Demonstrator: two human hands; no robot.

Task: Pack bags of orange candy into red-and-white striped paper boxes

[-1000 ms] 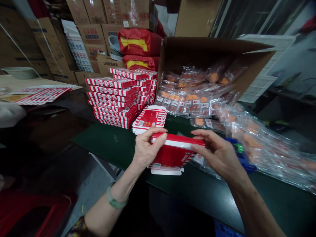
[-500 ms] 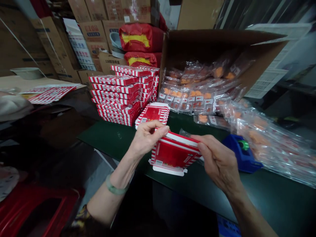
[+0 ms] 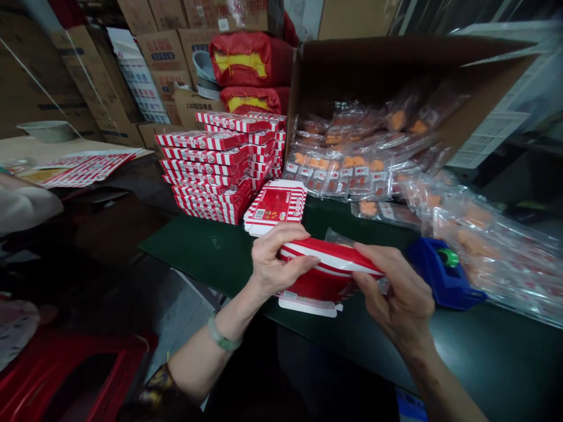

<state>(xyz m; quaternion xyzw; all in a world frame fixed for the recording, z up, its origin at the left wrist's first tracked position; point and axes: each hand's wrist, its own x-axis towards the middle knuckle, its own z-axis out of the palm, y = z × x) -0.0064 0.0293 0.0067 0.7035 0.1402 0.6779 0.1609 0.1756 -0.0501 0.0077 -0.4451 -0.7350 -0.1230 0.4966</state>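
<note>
Box (image 3: 323,285) tilts, long axis left to right, white flap (image 3: 308,308) lowermost.

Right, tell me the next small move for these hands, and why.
Probably turn the box so its white flap can be folded in: the flap sticks out at the lower end, while the left hand and right hand both grip the upper edge.

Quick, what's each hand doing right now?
Left hand: closed, holding the left end of a flat red-and-white cardboard box.
Right hand: closed, holding the same box's right end.
</note>
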